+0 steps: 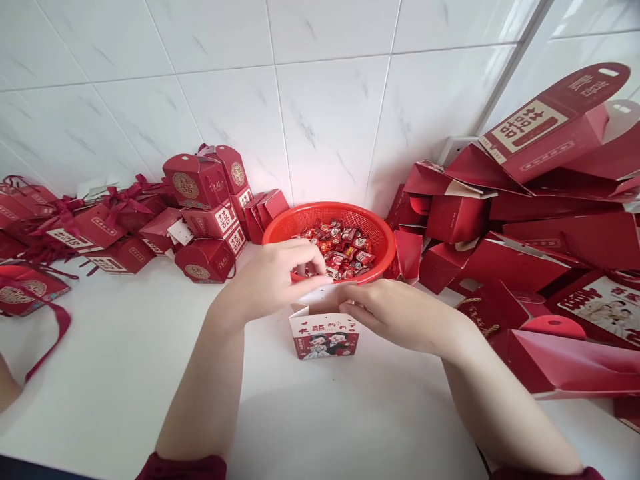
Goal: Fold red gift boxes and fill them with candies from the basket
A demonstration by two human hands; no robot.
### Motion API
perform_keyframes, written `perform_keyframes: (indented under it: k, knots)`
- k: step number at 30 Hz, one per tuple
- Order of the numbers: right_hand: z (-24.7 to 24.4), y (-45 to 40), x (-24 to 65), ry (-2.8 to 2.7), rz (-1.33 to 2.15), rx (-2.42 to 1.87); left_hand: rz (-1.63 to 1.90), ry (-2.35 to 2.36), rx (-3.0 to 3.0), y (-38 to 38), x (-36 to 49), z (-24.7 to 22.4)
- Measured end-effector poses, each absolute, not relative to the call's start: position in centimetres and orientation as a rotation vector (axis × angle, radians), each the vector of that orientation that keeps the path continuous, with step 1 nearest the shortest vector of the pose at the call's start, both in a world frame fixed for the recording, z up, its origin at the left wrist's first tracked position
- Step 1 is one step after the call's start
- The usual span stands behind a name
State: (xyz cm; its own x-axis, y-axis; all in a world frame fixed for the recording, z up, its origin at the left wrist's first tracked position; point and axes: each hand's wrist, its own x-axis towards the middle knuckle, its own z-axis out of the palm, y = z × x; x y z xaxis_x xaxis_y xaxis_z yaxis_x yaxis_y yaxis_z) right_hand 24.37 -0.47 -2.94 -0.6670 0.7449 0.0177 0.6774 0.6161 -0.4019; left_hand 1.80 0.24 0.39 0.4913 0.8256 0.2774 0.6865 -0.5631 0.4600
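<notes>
A small red and white box [326, 343] with a cartoon couple on its front stands upright on the white table, its top open. My left hand [280, 277] is at the box's back left edge, fingers curled, thumb along the raised rear flap. On the right side, my right hand [387, 310] has its bent fingers at the box's upper right edge, partly inside the opening. Both hands look closed on the box's flaps. Just behind them sits a red plastic basket [383, 233] holding several wrapped candies [345, 250].
Finished-looking red boxes [205, 260] and ribboned ones [125, 213] are piled at the left. Unfilled-looking red cartons [545, 153] heap up at the right. Part of another person's arm [7, 387] shows at the left edge, near a ribbon [60, 327]. A tiled wall [330, 127] stands behind.
</notes>
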Motion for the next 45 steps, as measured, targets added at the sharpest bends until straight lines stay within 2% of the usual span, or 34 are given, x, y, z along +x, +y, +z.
perform_keyframes:
  k: [3,7,13,26,45]
  knots:
    - [-2.8,-0.7,24.2,-2.642,0.557,-1.112,0.499,1.176,2.557,-0.4,1.9,0.6]
    - [-3.0,-0.7,24.1,-2.570,0.514,-1.094,0.325,1.320,2.533,-0.2,1.6,0.3]
    - [-3.7,-0.4,24.2,-2.549,0.374,-1.198,0.264,1.453,2.425,0.1,1.4,-0.3]
    - [-4.0,0.3,23.8,-2.538,0.508,-1.130,0.176,1.396,2.503,0.6,2.6,-1.1]
    - [-4.8,1.0,22.2,-2.518,0.470,-1.095,0.115,1.300,2.600,0.8,3.0,-1.6]
